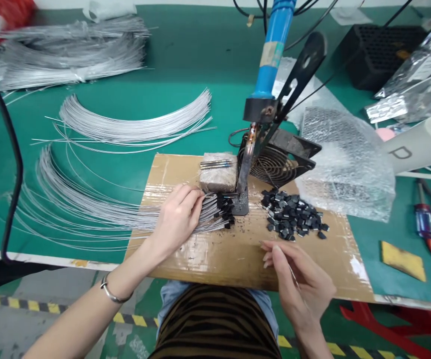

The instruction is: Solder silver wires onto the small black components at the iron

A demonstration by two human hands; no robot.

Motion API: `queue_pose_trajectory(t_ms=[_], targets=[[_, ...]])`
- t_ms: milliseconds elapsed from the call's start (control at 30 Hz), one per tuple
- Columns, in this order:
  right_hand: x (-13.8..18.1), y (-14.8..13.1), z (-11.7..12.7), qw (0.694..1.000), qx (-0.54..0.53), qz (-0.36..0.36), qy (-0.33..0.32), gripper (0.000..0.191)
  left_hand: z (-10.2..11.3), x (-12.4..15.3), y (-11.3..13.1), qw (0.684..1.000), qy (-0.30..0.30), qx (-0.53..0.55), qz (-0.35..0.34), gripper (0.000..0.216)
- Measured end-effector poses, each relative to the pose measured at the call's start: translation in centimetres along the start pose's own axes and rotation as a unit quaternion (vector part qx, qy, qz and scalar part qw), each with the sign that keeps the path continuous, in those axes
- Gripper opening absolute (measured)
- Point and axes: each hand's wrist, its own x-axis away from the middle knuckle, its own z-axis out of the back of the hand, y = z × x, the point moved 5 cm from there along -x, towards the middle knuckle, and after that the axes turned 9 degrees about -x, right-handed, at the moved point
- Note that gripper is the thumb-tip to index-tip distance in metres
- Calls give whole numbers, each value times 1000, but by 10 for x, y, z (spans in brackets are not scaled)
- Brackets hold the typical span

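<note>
Left hand: I have the left hand (pixel 180 212) laid over the near bundle of pale wires (pixel 121 218), thumb and forefinger drawn together on it near the front end; I can't tell how many wires they grip.
Right hand: I have the right hand (pixel 303 281) above the front part of the cardboard (pixel 200 259), fingers curled and nearly closed around a thin silvery strand (pixel 294 277).
Wire ends: black tips (pixel 224 212) cluster just beside the foot of the soldering iron (pixel 277 50), the wires trailing left onto the green table (pixel 233 65).
Black pieces: I see a loose heap of small black pieces (pixel 292 214) right of the iron, near the right hand.
Behind: a wrapped block (pixel 218 178) carries metal rods (pixel 216 163); a fan (pixel 277 162) stands right of the iron.
Further back: a second wire bundle (pixel 133 122) lies apart.
</note>
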Motion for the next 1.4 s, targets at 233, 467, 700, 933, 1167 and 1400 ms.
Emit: queue_pose_trajectory(t_ms=[233, 467, 700, 933, 1167, 1400], targets=[[0, -1, 1, 1000, 5, 3, -7, 14, 20, 4, 3, 999, 21, 22, 24, 13], [-1, -3, 0, 1000, 0, 2, 3, 14, 49, 11, 19, 993, 16, 100, 64, 14], [-2, -10, 5, 1000, -1, -7, 9, 14, 67, 15, 33, 996, -2, 73, 57, 16], [-7, -17, -9, 993, -82, -62, -58, 17, 50, 7, 36, 875, -309, 324, 183, 19], [-10, -21, -45, 962, -140, -137, -189, 20, 37, 8, 37, 817, -317, 427, 225, 15], [-17, -26, -62, 955, -141, -133, -226, 23, 36, 7, 35, 824, -294, 433, 216, 17]])
